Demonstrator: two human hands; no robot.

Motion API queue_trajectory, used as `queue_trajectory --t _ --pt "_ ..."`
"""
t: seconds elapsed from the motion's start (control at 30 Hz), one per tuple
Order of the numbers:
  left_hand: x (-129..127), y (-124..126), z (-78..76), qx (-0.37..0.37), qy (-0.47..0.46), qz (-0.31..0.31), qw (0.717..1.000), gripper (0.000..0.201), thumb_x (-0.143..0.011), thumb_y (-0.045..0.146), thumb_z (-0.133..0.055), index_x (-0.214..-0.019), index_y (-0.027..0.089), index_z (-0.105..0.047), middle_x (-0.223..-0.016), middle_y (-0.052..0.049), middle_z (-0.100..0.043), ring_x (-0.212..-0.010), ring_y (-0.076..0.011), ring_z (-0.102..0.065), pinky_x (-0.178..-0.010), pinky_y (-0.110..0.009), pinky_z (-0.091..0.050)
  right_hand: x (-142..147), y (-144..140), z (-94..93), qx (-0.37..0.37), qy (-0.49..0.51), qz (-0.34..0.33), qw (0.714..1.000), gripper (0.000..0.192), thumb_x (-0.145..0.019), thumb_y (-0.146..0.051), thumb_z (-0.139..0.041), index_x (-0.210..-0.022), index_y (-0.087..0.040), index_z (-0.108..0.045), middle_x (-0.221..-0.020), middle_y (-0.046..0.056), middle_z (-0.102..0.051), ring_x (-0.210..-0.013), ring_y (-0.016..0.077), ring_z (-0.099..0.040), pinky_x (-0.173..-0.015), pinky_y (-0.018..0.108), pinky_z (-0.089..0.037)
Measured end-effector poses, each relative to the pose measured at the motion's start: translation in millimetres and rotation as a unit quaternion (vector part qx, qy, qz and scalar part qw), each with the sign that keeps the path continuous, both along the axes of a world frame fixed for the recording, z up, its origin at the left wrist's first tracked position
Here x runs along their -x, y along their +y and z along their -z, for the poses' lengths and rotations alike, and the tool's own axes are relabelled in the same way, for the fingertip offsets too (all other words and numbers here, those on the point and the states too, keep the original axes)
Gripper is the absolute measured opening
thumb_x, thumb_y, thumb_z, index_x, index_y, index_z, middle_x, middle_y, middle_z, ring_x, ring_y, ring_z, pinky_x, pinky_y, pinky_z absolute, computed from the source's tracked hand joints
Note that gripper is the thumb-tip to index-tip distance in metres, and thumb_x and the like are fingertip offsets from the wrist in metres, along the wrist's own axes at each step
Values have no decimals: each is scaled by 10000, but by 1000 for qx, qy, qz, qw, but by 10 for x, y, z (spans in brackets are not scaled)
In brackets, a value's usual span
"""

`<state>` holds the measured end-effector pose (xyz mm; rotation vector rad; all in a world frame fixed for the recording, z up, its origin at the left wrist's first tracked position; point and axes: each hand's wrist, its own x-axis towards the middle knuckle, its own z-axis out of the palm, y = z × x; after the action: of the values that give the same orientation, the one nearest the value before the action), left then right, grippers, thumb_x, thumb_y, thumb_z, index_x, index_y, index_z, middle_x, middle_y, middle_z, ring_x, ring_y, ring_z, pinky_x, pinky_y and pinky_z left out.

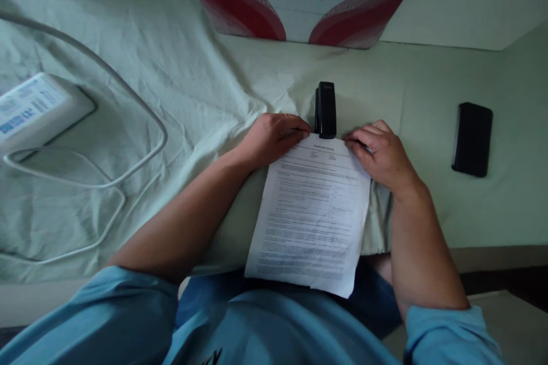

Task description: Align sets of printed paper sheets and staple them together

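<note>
A printed sheet of paper (312, 217) lies with its top edge on the cloth and its lower end hanging over the table edge above my lap. My left hand (276, 137) pinches its top left corner. At the top right corner, my right hand (379, 151) grips the sheet between thumb and fingers. Between both hands stands a black stapler (326, 109), its near end over the middle of the paper's top edge. Whether the sheet sits between the stapler's jaws, I cannot tell.
A red and white water carton (299, 5) stands at the back. On the right lies a black phone (472, 140). To the left are a white box-like device (40, 105) and a looped white cable (141, 105). A wrinkled pale green cloth (205, 85) covers the table.
</note>
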<state>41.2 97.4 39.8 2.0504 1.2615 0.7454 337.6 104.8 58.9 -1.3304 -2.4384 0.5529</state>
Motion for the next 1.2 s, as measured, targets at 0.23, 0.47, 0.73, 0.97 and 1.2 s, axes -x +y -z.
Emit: queue_trajectory --t 0.23,0.47,0.73,0.97,1.2 --pt "-25 -6 13 -17 26 3 1000 349 -1055 370 -580 -1181 201 -858 -1134 -73 -878 -994 -227 -822 -923 -342 -629 35 41 3 -7 2 11 1000 250 -1048 -266 -573 -938 -274 -797 -916 78 -790 -967 290 -652 -914 465 -519" --pt "-24 19 60 -25 39 8 999 284 -1035 311 -591 -1082 199 -848 -1055 -67 -870 -949 -223 -816 -887 -343 -619 -199 26 -141 71 18 27 997 252 -1050 -389 -618 -926 -260 -796 -843 37 -789 -781 219 -686 -750 371 -529" --pt "-16 9 17 -4 20 -22 1000 267 -997 326 -603 -1036 203 -837 -981 -44 -856 -876 -204 -785 -862 -333 -600 -490 -9 -262 244 63 97 963 378 -943 -644 -774 -931 -269 -819 -807 5 -804 -694 197 -710 -630 328 -526" --pt "5 -2 -1 16 17 -35 999 267 -972 340 -616 -1022 188 -829 -900 -44 -828 -776 -183 -733 -774 -309 -570 -406 17 -245 211 56 104 970 347 -971 -598 -727 -894 -268 -803 -788 11 -784 -697 203 -686 -656 345 -526" --pt "-20 0 4 13 9 -27 999 268 -970 311 -603 -1016 193 -839 -960 -47 -855 -855 -204 -780 -838 -324 -601 -308 -2 -226 154 88 108 978 349 -1009 -603 -690 -970 -279 -815 -887 33 -829 -783 229 -738 -693 356 -574"
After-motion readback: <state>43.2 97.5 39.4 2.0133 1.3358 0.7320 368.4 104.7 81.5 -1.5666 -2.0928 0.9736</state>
